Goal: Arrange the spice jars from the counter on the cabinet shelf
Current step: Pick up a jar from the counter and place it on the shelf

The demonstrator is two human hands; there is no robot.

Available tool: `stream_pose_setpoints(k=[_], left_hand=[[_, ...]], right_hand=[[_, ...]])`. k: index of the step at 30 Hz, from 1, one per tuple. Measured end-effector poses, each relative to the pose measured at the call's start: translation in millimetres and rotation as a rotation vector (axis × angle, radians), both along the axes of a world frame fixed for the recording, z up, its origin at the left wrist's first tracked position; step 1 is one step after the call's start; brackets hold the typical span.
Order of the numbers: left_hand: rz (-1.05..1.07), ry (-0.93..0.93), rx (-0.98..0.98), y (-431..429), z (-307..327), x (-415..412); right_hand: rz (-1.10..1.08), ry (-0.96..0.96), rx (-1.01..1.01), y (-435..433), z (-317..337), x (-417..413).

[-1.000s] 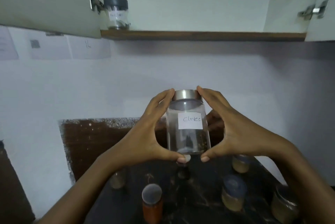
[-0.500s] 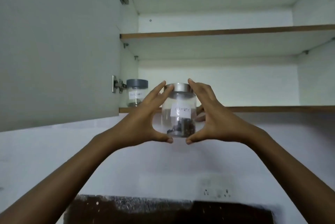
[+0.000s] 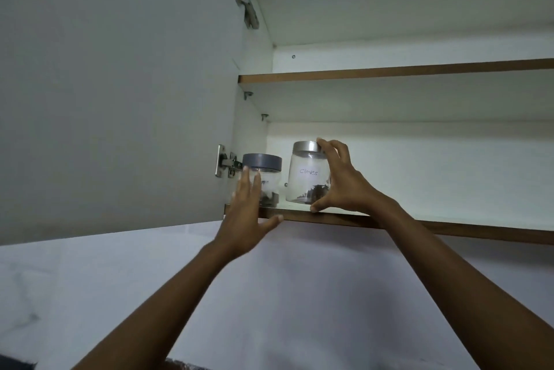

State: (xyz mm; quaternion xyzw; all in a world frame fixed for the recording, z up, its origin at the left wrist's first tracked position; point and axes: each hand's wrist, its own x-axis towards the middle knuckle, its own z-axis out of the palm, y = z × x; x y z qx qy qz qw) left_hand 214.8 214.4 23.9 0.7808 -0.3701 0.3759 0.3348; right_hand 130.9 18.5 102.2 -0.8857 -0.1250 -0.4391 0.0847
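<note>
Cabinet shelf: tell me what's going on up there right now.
A person is putting spice jars away in an open wall cabinet. The right hand grips the Cloves jar, thumb at its base and fingers at its silver lid, with the jar on or just above the lower shelf. The left hand is open, fingers spread in front of the grey-lidded jar that stands at the shelf's left end, next to the door hinge. The upper shelf shows nothing from this angle.

The cloves jar now stands on the shelf; the left hand is off it, only the right hand's fingers grip.
</note>
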Motion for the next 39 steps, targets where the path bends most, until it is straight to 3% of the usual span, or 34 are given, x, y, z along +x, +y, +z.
stream_pose_setpoints(k=[11, 23, 34, 39], left_hand=[[0.142, -0.065, 0.095, -18.2, -24.4, 25.6], [0.200, -0.075, 0.129, -20.5, -26.2, 29.8], [0.236, -0.112, 0.165, -18.3, -30.5, 34.2], [0.259, -0.079, 0.144, -13.4, -47.1, 22.2]], right_hand=[[0.150, 0.138, 0.089, -18.1, 0.2, 37.0], [0.094, -0.019, 0.131, 3.1, -12.0, 55.8], [0.014, 0.005, 0.172, 4.0, -27.7, 45.9], [-0.016, -0.147, 0.208, 12.5, -59.9, 0.3]])
